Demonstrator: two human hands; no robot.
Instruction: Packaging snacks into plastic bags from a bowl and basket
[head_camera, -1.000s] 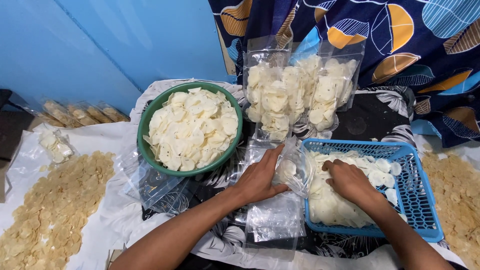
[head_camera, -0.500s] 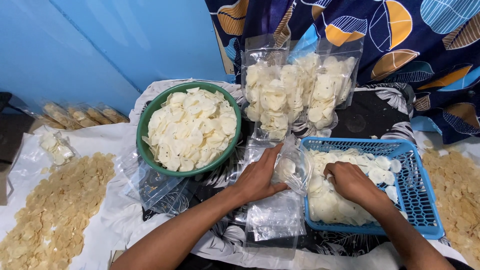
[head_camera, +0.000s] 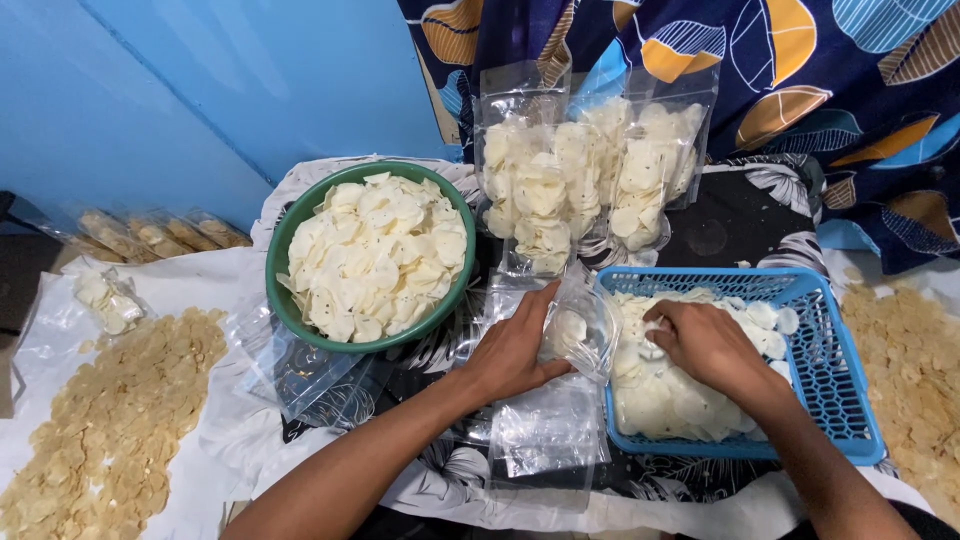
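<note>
My left hand (head_camera: 515, 350) holds a clear plastic bag (head_camera: 578, 328) open at the left rim of a blue plastic basket (head_camera: 835, 370). A few pale white chips sit inside the bag. My right hand (head_camera: 705, 345) is down in the basket, fingers curled on the white chips (head_camera: 655, 405) that fill it. More empty clear bags (head_camera: 545, 430) lie flat under my left wrist.
A green bowl (head_camera: 283, 240) heaped with white chips stands at the left. Several filled clear bags (head_camera: 580, 175) lean at the back. Yellowish chips lie spread on white sheets at far left (head_camera: 110, 420) and far right (head_camera: 910, 370). Small packed bags (head_camera: 150, 235) rest by the blue wall.
My right hand has shifted a little deeper into the basket's chips. The left hand keeps the bag in the same place.
</note>
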